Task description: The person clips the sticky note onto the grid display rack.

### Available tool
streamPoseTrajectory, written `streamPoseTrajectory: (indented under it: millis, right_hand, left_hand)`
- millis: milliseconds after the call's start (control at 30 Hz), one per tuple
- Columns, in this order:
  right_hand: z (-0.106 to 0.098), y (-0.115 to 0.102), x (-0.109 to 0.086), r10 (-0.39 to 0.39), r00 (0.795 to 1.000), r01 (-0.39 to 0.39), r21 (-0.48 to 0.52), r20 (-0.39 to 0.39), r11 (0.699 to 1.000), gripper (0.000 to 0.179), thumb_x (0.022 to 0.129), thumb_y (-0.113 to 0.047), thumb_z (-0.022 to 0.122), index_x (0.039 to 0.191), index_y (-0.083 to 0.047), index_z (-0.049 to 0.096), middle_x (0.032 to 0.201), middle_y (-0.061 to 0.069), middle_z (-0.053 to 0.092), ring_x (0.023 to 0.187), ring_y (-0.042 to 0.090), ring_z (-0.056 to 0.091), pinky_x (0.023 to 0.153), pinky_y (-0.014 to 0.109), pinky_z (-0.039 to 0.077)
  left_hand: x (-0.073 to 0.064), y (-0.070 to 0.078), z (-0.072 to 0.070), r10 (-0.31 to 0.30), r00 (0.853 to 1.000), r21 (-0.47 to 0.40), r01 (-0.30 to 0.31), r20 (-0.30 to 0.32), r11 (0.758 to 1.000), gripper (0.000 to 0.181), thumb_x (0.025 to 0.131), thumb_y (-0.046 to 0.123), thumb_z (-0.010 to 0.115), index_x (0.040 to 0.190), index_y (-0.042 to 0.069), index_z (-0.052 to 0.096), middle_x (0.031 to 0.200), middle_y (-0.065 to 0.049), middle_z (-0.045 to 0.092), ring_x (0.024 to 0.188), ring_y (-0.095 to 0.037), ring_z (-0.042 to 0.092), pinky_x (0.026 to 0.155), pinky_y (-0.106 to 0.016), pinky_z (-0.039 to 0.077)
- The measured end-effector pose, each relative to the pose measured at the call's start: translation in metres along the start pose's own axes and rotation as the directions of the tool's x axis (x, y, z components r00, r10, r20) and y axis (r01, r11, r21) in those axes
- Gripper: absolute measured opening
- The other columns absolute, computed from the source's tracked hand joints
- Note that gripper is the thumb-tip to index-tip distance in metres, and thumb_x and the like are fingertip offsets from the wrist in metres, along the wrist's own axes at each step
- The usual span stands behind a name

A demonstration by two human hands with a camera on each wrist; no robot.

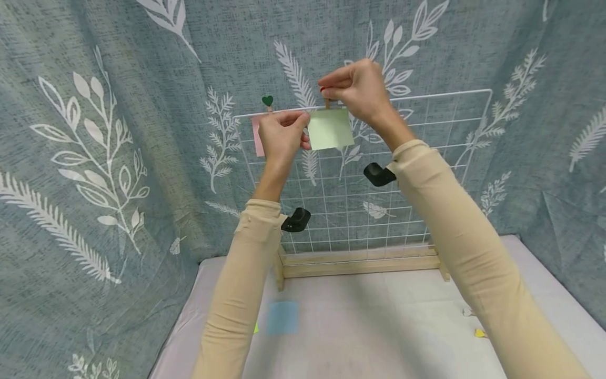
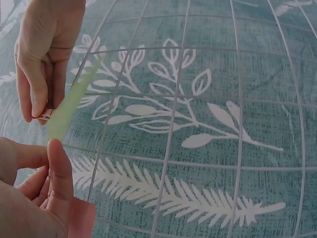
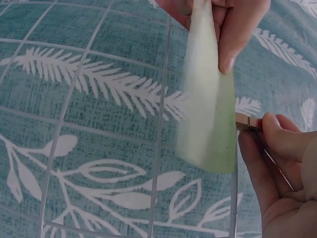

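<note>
My left hand (image 1: pixel 281 134) pinches the left edge of a pale green paper note (image 1: pixel 331 129), which lies against the top of a white wire grid (image 1: pixel 440 96). Above the note, my right hand (image 1: pixel 362 89) pinches a small wooden clothespin (image 3: pixel 245 120) with a red top, set at the grid's top wire and the note's upper edge. Beside my left hand, a pink note (image 1: pixel 257 136) hangs from the same wire under a clothespin with a green heart (image 1: pixel 267 100). My left hand hides part of the pink note.
The grid stands in a wooden base (image 1: pixel 360 267) on a white-covered table (image 1: pixel 360 326). A blue note (image 1: pixel 283 317) lies at the front left, a yellow-topped clip (image 1: pixel 480 333) at the right. A leaf-patterned curtain (image 1: pixel 156 131) hangs behind and at the sides.
</note>
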State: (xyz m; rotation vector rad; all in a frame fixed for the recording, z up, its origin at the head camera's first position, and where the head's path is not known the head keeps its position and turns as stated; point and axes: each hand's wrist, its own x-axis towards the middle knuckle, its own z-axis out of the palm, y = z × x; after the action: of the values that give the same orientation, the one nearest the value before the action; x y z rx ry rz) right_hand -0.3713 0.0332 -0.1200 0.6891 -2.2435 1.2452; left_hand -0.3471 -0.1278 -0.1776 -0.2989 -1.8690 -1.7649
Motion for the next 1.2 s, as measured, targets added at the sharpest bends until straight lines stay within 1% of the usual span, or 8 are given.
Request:
streamPoseTrajectory:
  millis: [133, 233, 500, 700, 833, 1033, 1100, 1200]
  right_hand:
    - [-0.001, 0.0, 0.0, -0.008, 1.0, 0.008, -0.01, -0.003, 1.0, 0.017, 0.089, -0.007, 0.072, 0.106, -0.003, 0.076, 0.108, 0.01, 0.073, 0.096, 0.015, 0.071, 0.086, 0.023, 0.057]
    - [-0.001, 0.0, 0.0, 0.007, 1.0, -0.007, 0.004, 0.001, 1.0, 0.017, 0.088, -0.006, 0.073, 0.105, -0.003, 0.076, 0.108, 0.01, 0.072, 0.096, 0.014, 0.071, 0.086, 0.023, 0.057]
    - [0.0, 0.004, 0.0, 0.016, 1.0, -0.016, 0.024, 0.005, 1.0, 0.016, 0.087, -0.006, 0.075, 0.102, -0.002, 0.076, 0.106, 0.011, 0.073, 0.095, 0.014, 0.072, 0.084, 0.022, 0.057]
    - [-0.001, 0.007, 0.0, 0.053, 0.998, -0.054, 0.058, 0.022, 0.997, 0.019, 0.085, -0.007, 0.076, 0.103, -0.001, 0.075, 0.105, 0.013, 0.072, 0.093, 0.015, 0.072, 0.083, 0.022, 0.058]
    - [-0.002, 0.009, 0.0, 0.065, 0.998, -0.066, 0.045, 0.021, 0.997, 0.019, 0.087, -0.011, 0.076, 0.104, -0.002, 0.076, 0.105, 0.011, 0.073, 0.092, 0.014, 0.072, 0.081, 0.023, 0.058]
    - [-0.001, 0.01, -0.001, 0.077, 0.997, -0.078, 0.055, 0.021, 0.995, 0.023, 0.088, -0.018, 0.076, 0.107, -0.006, 0.076, 0.106, 0.008, 0.074, 0.093, 0.013, 0.071, 0.08, 0.024, 0.057]
    - [0.0, 0.01, -0.002, 0.073, 0.997, -0.075, 0.068, 0.026, 0.995, 0.023, 0.089, -0.017, 0.075, 0.109, -0.007, 0.076, 0.107, 0.008, 0.073, 0.095, 0.013, 0.071, 0.08, 0.024, 0.057]
    - [0.001, 0.012, -0.006, 0.062, 0.998, -0.065, 0.082, 0.033, 0.995, 0.023, 0.09, -0.016, 0.073, 0.111, -0.007, 0.075, 0.11, 0.008, 0.073, 0.097, 0.014, 0.07, 0.081, 0.025, 0.057]
  left_hand:
    - [0.0, 0.001, 0.003, -0.026, 0.999, -0.018, 0.026, -0.019, 1.0, 0.015, 0.091, 0.005, 0.066, 0.095, -0.007, 0.075, 0.062, -0.004, 0.063, 0.04, -0.009, 0.052, 0.04, -0.021, 0.05]
    - [0.0, 0.002, 0.005, -0.046, 0.999, -0.056, 0.045, -0.024, 0.997, 0.015, 0.09, 0.004, 0.067, 0.094, -0.008, 0.074, 0.058, -0.003, 0.061, 0.04, -0.009, 0.051, 0.039, -0.02, 0.048]
    - [-0.002, -0.001, 0.008, -0.1, 0.995, -0.13, 0.098, -0.013, 0.987, 0.017, 0.092, 0.004, 0.068, 0.099, -0.011, 0.071, 0.062, -0.003, 0.061, 0.041, -0.007, 0.051, 0.039, -0.017, 0.047]
    - [-0.002, -0.005, 0.011, -0.044, 0.999, -0.121, 0.041, -0.024, 0.992, 0.017, 0.091, 0.003, 0.068, 0.098, -0.012, 0.071, 0.063, -0.004, 0.061, 0.042, -0.007, 0.05, 0.038, -0.017, 0.046]
    - [-0.002, -0.006, 0.012, -0.023, 0.999, -0.101, 0.019, -0.035, 0.995, 0.016, 0.091, 0.004, 0.069, 0.097, -0.011, 0.072, 0.065, -0.004, 0.062, 0.041, -0.008, 0.05, 0.038, -0.018, 0.046]
    - [-0.001, -0.007, 0.011, 0.022, 0.997, -0.079, -0.029, -0.077, 0.996, 0.015, 0.091, 0.006, 0.07, 0.097, -0.008, 0.074, 0.069, -0.008, 0.065, 0.04, -0.008, 0.048, 0.037, -0.02, 0.045]
    - [-0.002, -0.008, 0.01, 0.054, 0.995, -0.06, -0.059, -0.082, 0.996, 0.016, 0.091, 0.007, 0.07, 0.097, -0.007, 0.074, 0.072, -0.011, 0.067, 0.039, -0.008, 0.048, 0.036, -0.019, 0.044]
    - [-0.005, -0.01, 0.008, 0.105, 0.992, 0.018, -0.103, -0.075, 0.994, 0.017, 0.092, 0.009, 0.069, 0.1, -0.005, 0.074, 0.078, -0.017, 0.069, 0.037, -0.008, 0.048, 0.035, -0.019, 0.042]
